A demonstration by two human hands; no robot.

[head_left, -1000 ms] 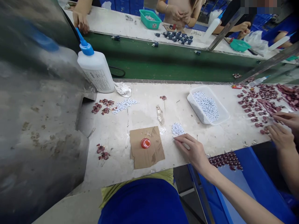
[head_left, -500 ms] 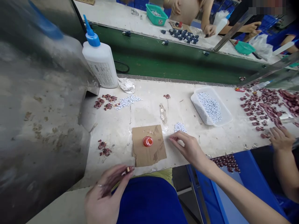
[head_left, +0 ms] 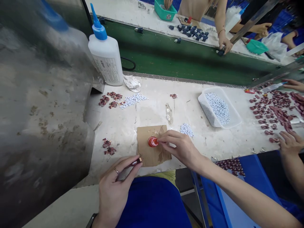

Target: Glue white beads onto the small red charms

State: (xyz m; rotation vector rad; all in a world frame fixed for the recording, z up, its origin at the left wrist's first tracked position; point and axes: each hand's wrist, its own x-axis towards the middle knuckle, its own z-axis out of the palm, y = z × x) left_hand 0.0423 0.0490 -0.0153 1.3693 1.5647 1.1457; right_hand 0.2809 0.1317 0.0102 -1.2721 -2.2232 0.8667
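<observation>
My left hand [head_left: 116, 183], with a ring on one finger, pinches a small dark red-brown piece [head_left: 137, 161] with a pale tan end, at the near-left edge of the cardboard square [head_left: 155, 158]. My right hand [head_left: 182, 148] is closed, its fingertips at the right rim of a small red cap [head_left: 150, 142] that holds shiny clear liquid. Whatever is between those fingertips is too small to make out. A little pile of white pieces with dark marks [head_left: 186, 129] lies just beyond my right hand.
A white bottle with a blue nozzle [head_left: 108, 60] and a crumpled white cloth [head_left: 132, 83] stand at the back left. Red-brown clusters [head_left: 109, 147] lie on the left. A clear tub [head_left: 234, 118] holds many white pieces. Co-workers' hands [head_left: 291, 144] work at right and across.
My right hand has moved left from beside the small white pile to the red cap. The left hand has risen toward the cardboard with its piece. The view has shifted slightly.
</observation>
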